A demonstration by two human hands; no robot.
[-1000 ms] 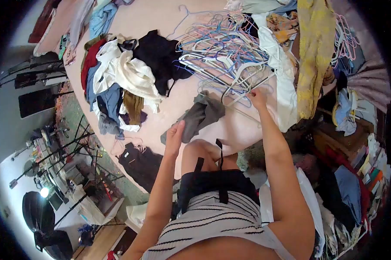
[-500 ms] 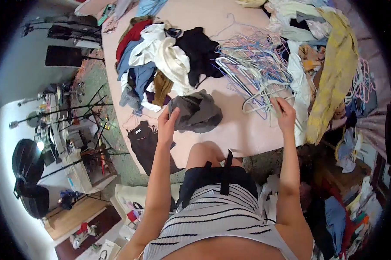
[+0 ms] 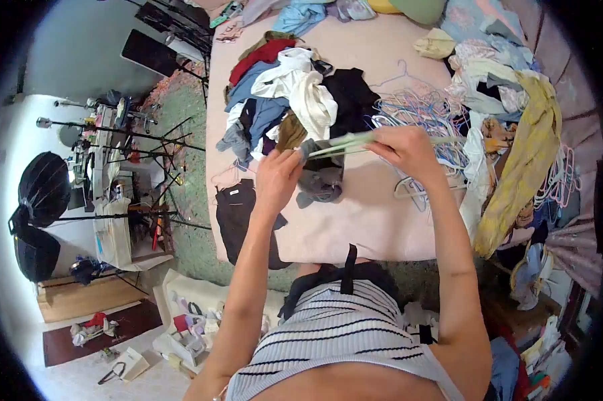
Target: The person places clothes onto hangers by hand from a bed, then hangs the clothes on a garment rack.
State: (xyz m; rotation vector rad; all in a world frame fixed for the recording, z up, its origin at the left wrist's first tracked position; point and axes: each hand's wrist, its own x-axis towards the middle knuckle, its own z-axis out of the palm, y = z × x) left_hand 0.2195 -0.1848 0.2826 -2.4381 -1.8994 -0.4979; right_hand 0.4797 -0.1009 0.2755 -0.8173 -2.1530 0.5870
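My left hand (image 3: 278,177) is closed on the upper edge of a dark grey garment (image 3: 321,182), which hangs bunched over the bed. A pale green hanger (image 3: 347,143) is gripped in my right hand (image 3: 407,152). One end of the hanger reaches the garment's edge beside my left fingers; whether it is inside the cloth I cannot tell. Beyond my right hand lies a tangled heap of hangers (image 3: 422,113) in several colours. A dark brown garment (image 3: 236,217) lies flat to the left of my left forearm.
The pink-covered bed (image 3: 375,230) carries a mixed clothes pile (image 3: 264,93) and a black top (image 3: 351,97). At the right are a yellow patterned cloth (image 3: 519,174) and more hangers (image 3: 561,177). Tripods and a black softbox light (image 3: 44,180) stand at the left.
My right hand has lifted the hanger off the heap and brought it left to the grey garment. My left hand has raised the garment's edge. The view has shifted.
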